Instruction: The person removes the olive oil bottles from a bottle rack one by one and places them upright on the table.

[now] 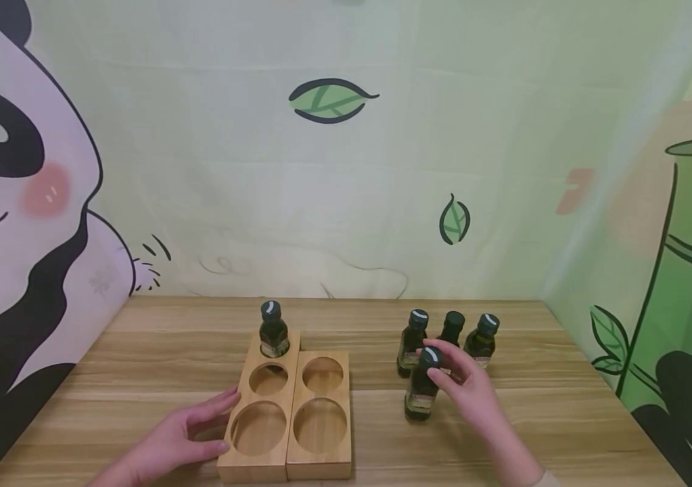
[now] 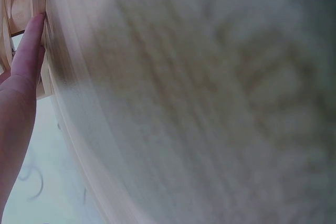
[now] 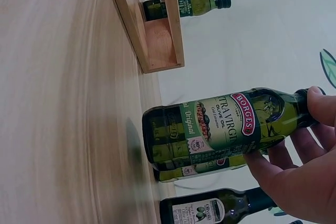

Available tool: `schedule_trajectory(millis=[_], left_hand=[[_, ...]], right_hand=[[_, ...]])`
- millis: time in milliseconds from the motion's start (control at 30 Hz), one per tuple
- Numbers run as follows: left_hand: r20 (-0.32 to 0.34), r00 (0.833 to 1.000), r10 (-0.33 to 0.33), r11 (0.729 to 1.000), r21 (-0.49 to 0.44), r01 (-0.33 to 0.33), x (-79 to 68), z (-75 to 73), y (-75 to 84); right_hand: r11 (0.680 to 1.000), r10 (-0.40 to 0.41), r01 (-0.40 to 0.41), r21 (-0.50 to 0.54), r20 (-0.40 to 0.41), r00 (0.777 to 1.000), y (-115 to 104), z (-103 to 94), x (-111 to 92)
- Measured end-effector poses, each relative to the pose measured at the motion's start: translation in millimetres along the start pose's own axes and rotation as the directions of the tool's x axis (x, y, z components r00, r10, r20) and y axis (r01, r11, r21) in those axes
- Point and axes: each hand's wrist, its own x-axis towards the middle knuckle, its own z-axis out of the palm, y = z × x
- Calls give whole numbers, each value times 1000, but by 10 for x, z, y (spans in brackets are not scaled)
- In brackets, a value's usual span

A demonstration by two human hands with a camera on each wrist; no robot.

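Note:
My right hand (image 1: 467,382) grips a small olive oil bottle (image 1: 422,392) by its dark cap and neck; in the right wrist view the bottle (image 3: 210,127) tilts a little, its base close over the table. Straight fingers of my left hand (image 1: 181,429) touch the left side of a wooden rack (image 1: 254,467) with round holes. At the rack's far end, another olive oil bottle (image 1: 272,331) stands in a hole. A second wooden rack (image 1: 319,470) lies against the first one's right side, its two large holes empty.
Behind the held bottle stand several more bottles: one on the left (image 1: 411,341), a dark-capped one (image 1: 453,326) in the middle and one on the right (image 1: 482,338). A printed cloth (image 1: 230,169) with panda and bamboo drawings hangs behind the wooden table (image 1: 175,338).

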Motion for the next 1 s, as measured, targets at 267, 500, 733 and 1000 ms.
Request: schedule_trajectory(millis=[267,500,733,1000], left_hand=[[-2,1000,17,1000,24,-17,0,3,-2],[-4,1000,25,1000,1,-25,7,2,-14],[-4,997,81,997,-3,-81,-10,0,-16],[-1,1000,-8,1000,6,8,2,-8,-3]], right_hand=[[999,36,-36,-14,1,999,-17,-3,-15],[992,112,-112,-49,-1,994,-31,-3,-22],[991,122,-123,-44,-10,992,-13,-2,-33],[992,118,-119,-38,-5,993,15,-5,-41]])
